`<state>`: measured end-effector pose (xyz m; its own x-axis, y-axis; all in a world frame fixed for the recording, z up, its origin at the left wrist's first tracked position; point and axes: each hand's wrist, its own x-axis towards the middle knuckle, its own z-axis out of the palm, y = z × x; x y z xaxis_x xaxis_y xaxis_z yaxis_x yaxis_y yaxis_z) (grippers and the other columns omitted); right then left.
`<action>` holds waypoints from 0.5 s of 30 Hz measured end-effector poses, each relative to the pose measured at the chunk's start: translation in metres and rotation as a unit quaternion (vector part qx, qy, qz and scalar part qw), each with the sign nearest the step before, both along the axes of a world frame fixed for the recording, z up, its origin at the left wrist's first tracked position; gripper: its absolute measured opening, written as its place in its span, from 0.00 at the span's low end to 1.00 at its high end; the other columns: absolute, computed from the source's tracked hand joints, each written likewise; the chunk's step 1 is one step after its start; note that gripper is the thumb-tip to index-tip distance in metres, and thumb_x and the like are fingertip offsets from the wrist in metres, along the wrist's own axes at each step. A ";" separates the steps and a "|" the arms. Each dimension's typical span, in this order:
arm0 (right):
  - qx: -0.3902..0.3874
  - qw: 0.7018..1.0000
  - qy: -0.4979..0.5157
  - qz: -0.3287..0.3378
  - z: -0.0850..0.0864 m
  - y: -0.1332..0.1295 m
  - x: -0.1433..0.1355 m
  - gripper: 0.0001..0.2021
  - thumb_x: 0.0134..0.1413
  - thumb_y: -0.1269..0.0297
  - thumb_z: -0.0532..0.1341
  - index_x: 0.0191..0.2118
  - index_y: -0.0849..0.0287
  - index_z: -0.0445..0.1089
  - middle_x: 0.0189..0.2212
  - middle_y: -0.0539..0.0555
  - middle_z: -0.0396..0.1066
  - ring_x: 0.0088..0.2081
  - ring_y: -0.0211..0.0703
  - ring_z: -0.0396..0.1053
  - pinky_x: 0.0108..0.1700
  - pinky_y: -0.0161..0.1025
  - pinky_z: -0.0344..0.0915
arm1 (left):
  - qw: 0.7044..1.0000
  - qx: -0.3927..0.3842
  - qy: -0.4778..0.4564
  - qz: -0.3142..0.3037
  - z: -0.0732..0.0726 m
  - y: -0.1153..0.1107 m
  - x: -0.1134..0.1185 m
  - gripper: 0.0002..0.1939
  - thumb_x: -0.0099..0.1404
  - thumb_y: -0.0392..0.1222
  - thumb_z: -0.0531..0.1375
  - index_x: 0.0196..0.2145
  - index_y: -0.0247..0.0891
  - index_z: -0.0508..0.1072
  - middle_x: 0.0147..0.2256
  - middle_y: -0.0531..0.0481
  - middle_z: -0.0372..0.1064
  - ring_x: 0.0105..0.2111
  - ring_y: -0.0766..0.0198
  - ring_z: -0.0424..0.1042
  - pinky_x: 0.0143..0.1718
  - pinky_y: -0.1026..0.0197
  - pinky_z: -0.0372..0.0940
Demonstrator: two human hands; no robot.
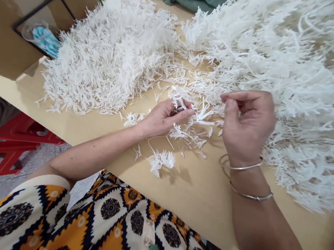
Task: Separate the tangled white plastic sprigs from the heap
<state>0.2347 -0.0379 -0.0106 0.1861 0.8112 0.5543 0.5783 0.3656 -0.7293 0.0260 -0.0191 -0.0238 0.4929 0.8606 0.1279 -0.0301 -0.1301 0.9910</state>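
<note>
My left hand (170, 117) is closed around a white branched sprig (179, 97), its thin prongs sticking out past the thumb and fingers. Just right of those fingertips, another white branched piece (203, 113) shows above the table. My right hand (246, 119) is raised to the right of it, thumb and forefinger drawn together in a pinch; anything between them is too small or hidden to make out. Below my left hand lie loose white sprigs (188, 133) and a small separate clump (161, 161) on the tabletop.
A large heap of white sprigs (112, 51) stands at the back left. A bigger pile of longer white strands (292, 98) fills the right side. Beyond the left heap are a cardboard box (3, 32) and a black wire holder (37, 14). Red stools (9, 144) stand below the table's left edge.
</note>
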 end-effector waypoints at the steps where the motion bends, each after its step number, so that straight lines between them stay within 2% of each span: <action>1: 0.000 1.000 0.010 0.016 0.006 -0.002 0.001 0.05 0.68 0.60 0.62 0.44 0.53 0.75 0.41 0.57 0.79 0.44 0.48 0.78 0.48 0.48 0.73 | 1.000 0.002 0.002 0.008 0.000 0.000 0.000 0.21 0.72 0.61 0.62 0.40 0.37 0.72 0.29 0.55 0.63 0.28 0.72 0.60 0.31 0.64 0.58; 4: -0.039 0.992 -0.013 0.119 0.020 -0.006 0.003 0.10 0.70 0.63 0.60 0.51 0.50 0.77 0.48 0.55 0.81 0.51 0.48 0.78 0.57 0.52 0.73 | 1.000 -0.004 0.004 0.011 0.001 0.001 0.000 0.22 0.71 0.61 0.63 0.40 0.37 0.72 0.29 0.55 0.63 0.28 0.72 0.60 0.31 0.64 0.58; 6: -0.068 0.975 -0.058 0.202 0.026 -0.009 0.006 0.15 0.70 0.67 0.58 0.55 0.47 0.77 0.54 0.53 0.80 0.57 0.50 0.77 0.63 0.57 0.71 | 1.000 -0.006 -0.004 0.007 0.000 0.001 0.000 0.21 0.72 0.61 0.62 0.40 0.37 0.72 0.30 0.55 0.64 0.28 0.72 0.61 0.31 0.64 0.59; 8: -0.085 0.960 -0.093 0.251 0.029 -0.009 0.008 0.17 0.69 0.68 0.58 0.57 0.44 0.77 0.57 0.53 0.79 0.60 0.53 0.75 0.65 0.60 0.69 | 1.000 -0.002 -0.010 0.010 -0.002 0.002 0.000 0.21 0.73 0.60 0.62 0.40 0.37 0.72 0.30 0.55 0.64 0.28 0.72 0.61 0.31 0.64 0.59; 12: -0.117 0.954 -0.128 0.243 0.026 -0.007 0.010 0.13 0.71 0.62 0.59 0.54 0.41 0.77 0.52 0.53 0.80 0.55 0.54 0.77 0.61 0.58 0.71 | 1.000 0.008 0.006 0.016 -0.003 0.002 -0.001 0.22 0.72 0.62 0.62 0.40 0.37 0.73 0.30 0.55 0.65 0.28 0.72 0.62 0.31 0.64 0.59; 15: -0.109 0.959 -0.132 0.226 0.021 -0.005 0.009 0.06 0.69 0.61 0.63 0.47 0.47 0.78 0.44 0.53 0.81 0.48 0.53 0.78 0.54 0.54 0.72 | 1.000 0.008 0.019 0.015 -0.002 0.002 -0.002 0.23 0.71 0.63 0.62 0.40 0.37 0.73 0.29 0.55 0.64 0.27 0.71 0.61 0.31 0.63 0.58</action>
<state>0.2433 -0.0431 0.0106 -0.3353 0.8780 0.3416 0.5725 0.4778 -0.6663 0.0245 -0.0175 -0.0258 0.4715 0.8732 0.1235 0.0121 -0.1464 0.9891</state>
